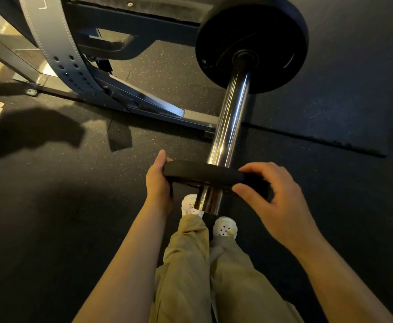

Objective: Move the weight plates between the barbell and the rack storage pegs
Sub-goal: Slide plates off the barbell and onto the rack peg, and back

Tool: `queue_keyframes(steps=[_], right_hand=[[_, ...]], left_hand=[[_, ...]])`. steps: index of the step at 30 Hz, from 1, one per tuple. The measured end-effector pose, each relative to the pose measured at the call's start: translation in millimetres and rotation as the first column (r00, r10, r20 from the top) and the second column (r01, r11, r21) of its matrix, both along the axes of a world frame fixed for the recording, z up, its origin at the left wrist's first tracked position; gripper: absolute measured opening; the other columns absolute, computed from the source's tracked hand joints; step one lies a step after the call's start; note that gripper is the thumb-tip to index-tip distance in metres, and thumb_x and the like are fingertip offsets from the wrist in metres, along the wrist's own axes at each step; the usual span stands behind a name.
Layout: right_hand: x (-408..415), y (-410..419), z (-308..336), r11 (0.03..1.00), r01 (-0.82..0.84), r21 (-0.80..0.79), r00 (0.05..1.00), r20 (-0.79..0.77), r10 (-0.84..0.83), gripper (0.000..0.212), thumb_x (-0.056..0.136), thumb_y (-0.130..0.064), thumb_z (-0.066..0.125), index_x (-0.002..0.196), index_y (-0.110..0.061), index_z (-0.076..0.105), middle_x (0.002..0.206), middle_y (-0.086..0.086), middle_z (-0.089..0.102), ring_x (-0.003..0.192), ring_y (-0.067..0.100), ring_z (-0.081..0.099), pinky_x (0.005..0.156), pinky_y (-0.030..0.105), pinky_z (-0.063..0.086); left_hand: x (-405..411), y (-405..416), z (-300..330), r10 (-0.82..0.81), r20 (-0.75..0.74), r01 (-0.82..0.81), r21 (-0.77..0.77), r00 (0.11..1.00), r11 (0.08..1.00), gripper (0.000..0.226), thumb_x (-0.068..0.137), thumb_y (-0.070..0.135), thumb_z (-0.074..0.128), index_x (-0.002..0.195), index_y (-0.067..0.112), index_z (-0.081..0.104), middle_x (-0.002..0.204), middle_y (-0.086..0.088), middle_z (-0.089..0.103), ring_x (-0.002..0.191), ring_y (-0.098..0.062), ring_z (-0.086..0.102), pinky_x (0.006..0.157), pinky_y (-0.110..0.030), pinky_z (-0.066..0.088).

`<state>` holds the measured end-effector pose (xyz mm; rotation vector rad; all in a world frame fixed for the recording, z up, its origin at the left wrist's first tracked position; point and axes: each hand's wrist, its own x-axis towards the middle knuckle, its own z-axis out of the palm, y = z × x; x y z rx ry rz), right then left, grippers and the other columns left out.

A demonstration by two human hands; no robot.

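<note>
A chrome barbell sleeve (231,108) runs from the middle of the view up to a large black weight plate (251,43) seated at its far end. A small black plate (204,173) sits on the near part of the sleeve, seen edge-on. My left hand (158,185) grips its left rim, thumb on the far face. My right hand (274,194) pinches its right rim between thumb and curled fingers. The sleeve's near tip pokes out just below the small plate.
A dark steel rack base (144,103) with a grey perforated curved upright (51,40) stands at the upper left. Black rubber flooring (51,206) lies all around, with a mat edge (319,138) on the right. My legs and white shoes (224,226) are below the sleeve tip.
</note>
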<state>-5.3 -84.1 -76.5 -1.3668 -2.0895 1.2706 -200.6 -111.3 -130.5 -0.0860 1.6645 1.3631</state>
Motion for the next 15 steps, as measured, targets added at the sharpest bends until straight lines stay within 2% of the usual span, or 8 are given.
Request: queue_keyframes(steps=[3,5,8,10,12,13,14,15], right_hand=[[22.4,-1.9,-8.2,0.941,0.083,-0.327,0.982,-0.133,-0.133,0.019,0.085,-0.034,0.059,0.104,-0.039,0.056,0.103,-0.025,0.057,0.099,-0.011,0.053,0.078,0.009,0.044],[34.9,-3.0,-20.1,0.815,0.186,-0.548,0.926,-0.178,-0.332,0.017,0.093,-0.021,0.050,0.104,-0.026,0.062,0.102,-0.012,0.064,0.096,-0.006,0.060,0.080,0.016,0.049],[38.6,-4.0,-40.4,0.603,0.281,-0.747,0.826,-0.132,-0.549,0.036,0.100,-0.031,0.034,0.104,-0.010,0.062,0.098,0.005,0.071,0.100,0.015,0.066,0.086,0.029,0.048],[30.7,-6.2,-51.1,0.558,0.353,-0.751,0.807,-0.058,-0.588,0.036,0.100,-0.034,0.035,0.100,-0.011,0.063,0.098,0.009,0.069,0.101,0.021,0.065,0.085,0.031,0.048],[20.5,-10.5,-58.7,0.523,0.391,-0.757,0.773,-0.038,-0.633,0.030,0.099,-0.033,0.040,0.098,-0.013,0.063,0.102,0.009,0.064,0.104,0.024,0.061,0.090,0.036,0.049],[16.2,-12.2,-60.5,0.497,0.401,-0.769,0.747,-0.040,-0.664,0.028,0.099,-0.032,0.042,0.098,-0.013,0.063,0.103,0.008,0.063,0.106,0.025,0.060,0.094,0.039,0.048],[13.5,-13.8,-60.6,0.473,0.408,-0.781,0.720,-0.043,-0.693,0.026,0.098,-0.031,0.043,0.098,-0.013,0.063,0.103,0.008,0.062,0.106,0.025,0.059,0.096,0.040,0.047],[11.3,-15.1,-59.6,0.445,0.411,-0.795,0.690,-0.047,-0.722,0.025,0.098,-0.030,0.044,0.098,-0.013,0.063,0.103,0.007,0.062,0.107,0.025,0.059,0.098,0.041,0.046]], left_hand=[[-1.0,-3.0,3.8,-0.156,-0.271,0.175,0.046,0.950,0.983,0.042,0.102,0.034,0.037,0.067,0.016,0.053,0.066,0.000,0.053,0.069,-0.010,0.052,0.073,-0.024,0.042],[6.1,-6.5,9.7,-0.210,-0.456,0.256,0.041,0.865,0.966,0.044,0.103,0.033,0.035,0.068,0.014,0.055,0.066,-0.001,0.051,0.064,-0.006,0.050,0.065,-0.016,0.041],[22.6,-15.0,19.9,-0.276,-0.727,0.389,-0.013,0.629,0.921,0.040,0.098,0.037,0.037,0.070,0.016,0.055,0.063,0.005,0.049,0.062,-0.006,0.046,0.065,-0.016,0.038],[31.1,-19.8,24.6,-0.289,-0.865,0.460,-0.077,0.411,0.885,0.035,0.095,0.037,0.039,0.068,0.018,0.053,0.062,0.012,0.046,0.064,-0.006,0.046,0.071,-0.021,0.036],[32.9,-23.8,25.5,-0.278,-0.918,0.512,-0.100,0.283,0.853,0.029,0.095,0.035,0.042,0.072,0.021,0.054,0.066,0.016,0.046,0.069,0.000,0.047,0.077,-0.026,0.037],[32.0,-25.8,25.9,-0.279,-0.916,0.540,-0.086,0.287,0.837,0.026,0.094,0.035,0.043,0.076,0.022,0.056,0.071,0.017,0.049,0.073,0.001,0.048,0.079,-0.027,0.038],[28.6,-29.2,22.3,-0.281,-0.893,0.549,-0.048,0.350,0.835,0.024,0.093,0.036,0.044,0.081,0.022,0.058,0.077,0.016,0.053,0.079,0.001,0.050,0.081,-0.026,0.039],[24.3,-32.1,18.6,-0.273,-0.832,0.511,0.014,0.483,0.859,0.023,0.092,0.039,0.045,0.086,0.023,0.060,0.085,0.012,0.057,0.085,0.000,0.052,0.083,-0.023,0.040]])
